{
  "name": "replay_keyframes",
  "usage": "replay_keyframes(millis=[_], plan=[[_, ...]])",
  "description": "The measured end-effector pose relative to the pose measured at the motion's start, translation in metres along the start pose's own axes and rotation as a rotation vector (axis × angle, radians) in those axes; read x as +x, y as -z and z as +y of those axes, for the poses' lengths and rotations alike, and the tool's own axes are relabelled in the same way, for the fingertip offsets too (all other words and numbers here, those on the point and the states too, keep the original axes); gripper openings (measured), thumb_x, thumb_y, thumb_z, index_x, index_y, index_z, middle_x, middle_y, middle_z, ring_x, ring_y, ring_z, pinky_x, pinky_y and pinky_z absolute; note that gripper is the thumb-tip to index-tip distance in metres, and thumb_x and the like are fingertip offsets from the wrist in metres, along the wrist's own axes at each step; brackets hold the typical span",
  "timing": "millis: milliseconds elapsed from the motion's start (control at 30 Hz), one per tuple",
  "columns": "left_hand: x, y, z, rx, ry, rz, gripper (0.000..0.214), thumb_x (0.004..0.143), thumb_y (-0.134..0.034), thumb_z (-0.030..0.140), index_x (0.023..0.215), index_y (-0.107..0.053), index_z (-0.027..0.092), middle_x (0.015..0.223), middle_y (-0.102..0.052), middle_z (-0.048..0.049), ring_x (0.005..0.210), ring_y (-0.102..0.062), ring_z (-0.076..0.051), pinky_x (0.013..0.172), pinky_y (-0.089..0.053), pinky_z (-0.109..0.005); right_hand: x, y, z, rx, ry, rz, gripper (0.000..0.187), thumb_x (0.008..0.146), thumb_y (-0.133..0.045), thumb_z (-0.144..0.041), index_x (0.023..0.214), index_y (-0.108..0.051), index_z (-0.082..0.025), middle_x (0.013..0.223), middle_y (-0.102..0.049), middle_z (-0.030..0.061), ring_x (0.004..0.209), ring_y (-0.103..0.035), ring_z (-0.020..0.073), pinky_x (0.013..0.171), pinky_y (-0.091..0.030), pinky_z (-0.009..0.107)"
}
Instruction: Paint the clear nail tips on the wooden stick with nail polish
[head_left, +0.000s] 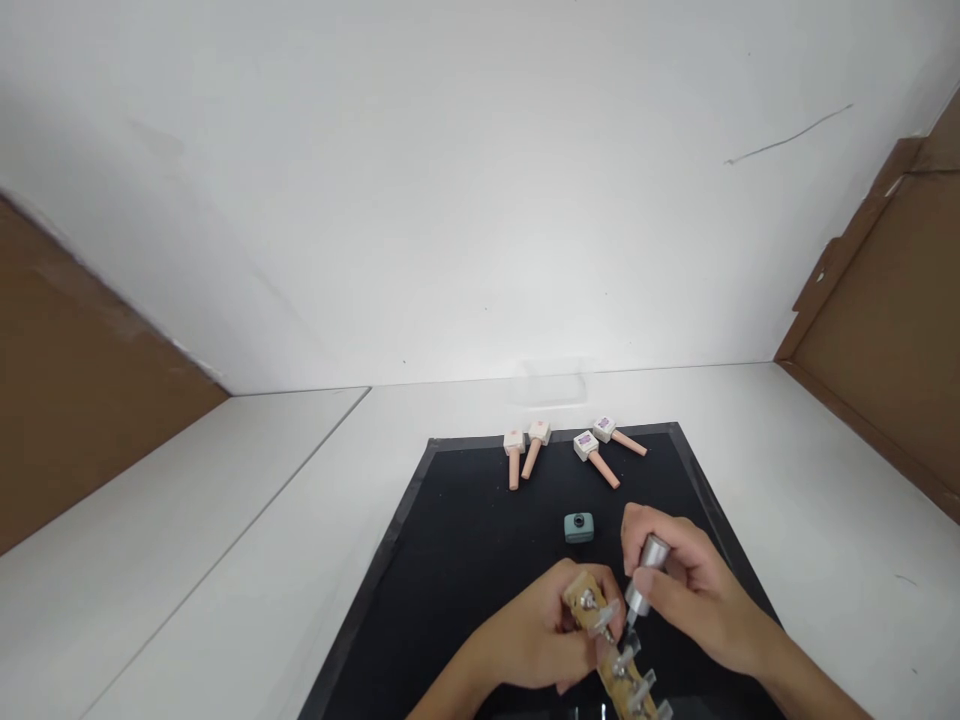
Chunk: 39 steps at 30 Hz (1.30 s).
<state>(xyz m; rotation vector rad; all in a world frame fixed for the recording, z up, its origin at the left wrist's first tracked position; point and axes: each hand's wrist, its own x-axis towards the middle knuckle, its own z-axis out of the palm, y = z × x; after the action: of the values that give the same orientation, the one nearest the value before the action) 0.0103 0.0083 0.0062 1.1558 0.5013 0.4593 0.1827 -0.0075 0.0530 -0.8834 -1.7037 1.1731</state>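
My left hand (536, 630) is closed around a small wooden strip (611, 640) that carries several metal screws and clear plastic clips. My right hand (694, 590) grips a short silver screwdriver (645, 575), whose tip points down at the strip near its upper end. Both hands hover low over a black mat (450, 560) near its front edge. A small teal block (578, 527) with a dark round hole lies on the mat just beyond my hands.
Several pale pink pegs with white square heads (592, 450) lie in a row near the mat's far edge. The mat sits on a white table (225, 520) against a white wall. Brown cardboard panels (892, 330) stand at left and right.
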Motion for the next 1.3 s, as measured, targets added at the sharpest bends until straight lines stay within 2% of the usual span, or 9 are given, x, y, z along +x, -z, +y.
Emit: replay_keyframes(millis=[133,367,467,633,800,967,1133,1200,1300], plan=[[-0.001,-0.002,0.006,0.071,0.018,0.040,0.024,0.060,-0.072,0.026,0.063,-0.050,0.015,0.046,-0.043,0.0088,0.031,-0.037,-0.001,0.029,-0.026,-0.010,-0.001,0.001,0.000,-0.001,-0.050,0.002,0.023,0.085,-0.050,-0.032,0.066,-0.043,-0.021,0.057,-0.037,-0.0053,0.049,-0.032,0.0105,0.046,-0.028,0.022],[-0.002,-0.002,0.007,0.128,0.015,0.035,0.025,0.061,-0.071,0.028,0.064,-0.049,0.016,0.043,-0.041,0.0093,0.029,-0.035,-0.002,0.029,-0.026,-0.012,0.001,0.002,-0.003,-0.026,-0.015,-0.012,0.022,0.085,-0.050,-0.033,0.067,-0.046,-0.020,0.058,-0.040,-0.0046,0.050,-0.036,0.0105,0.047,-0.030,0.023],[-0.003,-0.002,0.009,0.159,0.012,0.045,0.023,0.060,-0.069,0.027,0.063,-0.049,0.016,0.046,-0.042,0.0083,0.032,-0.035,-0.002,0.030,-0.024,-0.013,0.001,0.002,-0.002,-0.024,-0.045,0.042,0.023,0.084,-0.050,-0.030,0.064,-0.043,-0.020,0.056,-0.039,-0.0048,0.049,-0.035,0.0105,0.046,-0.030,0.023],[-0.003,-0.005,0.012,0.218,-0.048,0.052,0.019,0.061,-0.065,0.024,0.062,-0.048,0.016,0.049,-0.041,0.0071,0.039,-0.034,-0.003,0.037,-0.026,-0.015,0.000,0.002,-0.002,-0.003,-0.002,0.006,0.017,0.083,-0.050,-0.027,0.068,-0.047,-0.020,0.058,-0.041,-0.0042,0.051,-0.038,0.0108,0.048,-0.032,0.023],[-0.004,-0.005,0.012,0.272,-0.070,0.055,0.015,0.062,-0.061,0.023,0.062,-0.048,0.016,0.053,-0.042,0.0051,0.044,-0.034,-0.005,0.042,-0.026,-0.017,0.000,0.004,0.001,-0.019,-0.089,0.012,0.019,0.082,-0.050,-0.026,0.065,-0.043,-0.020,0.055,-0.037,-0.0053,0.049,-0.034,0.0105,0.047,-0.028,0.023],[-0.004,-0.004,0.012,0.300,-0.127,0.048,0.017,0.063,-0.063,0.023,0.062,-0.048,0.016,0.055,-0.045,0.0044,0.048,-0.038,-0.006,0.047,-0.030,-0.018,-0.001,0.004,0.003,0.011,-0.028,-0.009,0.016,0.082,-0.049,-0.027,0.069,-0.047,-0.020,0.061,-0.041,-0.0034,0.053,-0.037,0.0118,0.050,-0.031,0.024],[-0.004,-0.003,0.011,0.302,-0.137,0.035,0.011,0.061,-0.058,0.016,0.062,-0.048,0.016,0.054,-0.045,0.0046,0.047,-0.037,-0.006,0.046,-0.028,-0.018,0.000,0.004,0.002,-0.002,-0.103,0.004,0.018,0.082,-0.050,-0.026,0.065,-0.044,-0.020,0.057,-0.038,-0.0047,0.051,-0.034,0.0109,0.048,-0.029,0.023],[-0.004,-0.004,0.012,0.307,-0.121,0.042,0.010,0.059,-0.056,0.014,0.062,-0.047,0.016,0.054,-0.044,0.0049,0.047,-0.036,-0.005,0.045,-0.028,-0.017,0.000,0.005,0.002,0.000,-0.079,0.034,0.018,0.082,-0.050,-0.026,0.066,-0.045,-0.020,0.059,-0.040,-0.0041,0.053,-0.036,0.0115,0.050,-0.030,0.023],[-0.004,-0.005,0.015,0.301,-0.131,0.046,0.011,0.058,-0.056,0.015,0.062,-0.046,0.016,0.055,-0.044,0.0052,0.049,-0.037,-0.006,0.047,-0.030,-0.017,0.000,0.005,0.001,0.038,-0.017,-0.023,0.016,0.083,-0.051,-0.028,0.069,-0.048,-0.020,0.061,-0.042,-0.0036,0.054,-0.039,0.0118,0.051,-0.031,0.024]])
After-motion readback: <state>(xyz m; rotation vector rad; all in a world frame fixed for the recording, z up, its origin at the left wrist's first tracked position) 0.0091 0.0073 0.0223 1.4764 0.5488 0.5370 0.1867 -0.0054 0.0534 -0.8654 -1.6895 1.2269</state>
